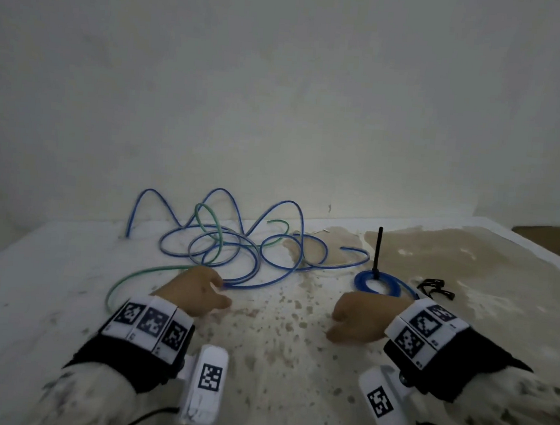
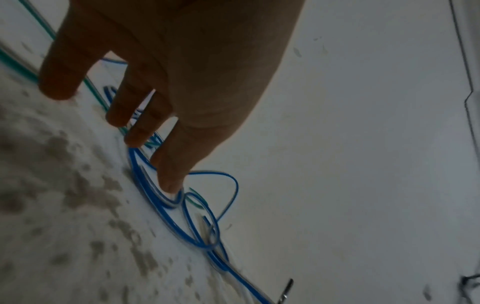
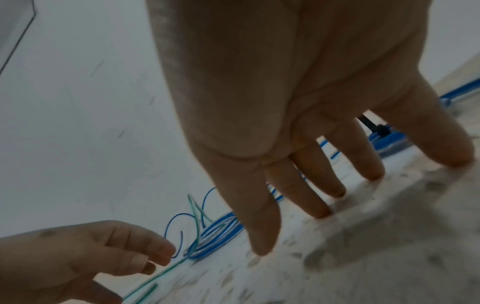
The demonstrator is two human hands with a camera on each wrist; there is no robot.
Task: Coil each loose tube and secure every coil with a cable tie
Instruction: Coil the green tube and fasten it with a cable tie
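Observation:
A loose blue tube (image 1: 235, 247) lies in tangled loops at the back of the white table (image 1: 276, 373), with a green tube (image 1: 146, 274) threaded through it. My left hand (image 1: 214, 291) reaches to the near loop, and its forefinger tip (image 2: 171, 188) touches the blue tube (image 2: 166, 218) with fingers straight. To the right lies a small blue coil (image 1: 380, 285) bound by a black cable tie (image 1: 379, 250) whose tail stands up. Just in front of that coil, my right hand (image 1: 340, 324) holds nothing, its fingers (image 3: 262, 236) spread toward the table.
Several spare black cable ties (image 1: 435, 288) lie right of the tied coil. A plain wall (image 1: 280, 111) rises directly behind the tubes. The table's right edge (image 1: 544, 243) runs diagonally. The surface is stained brown at the centre and right.

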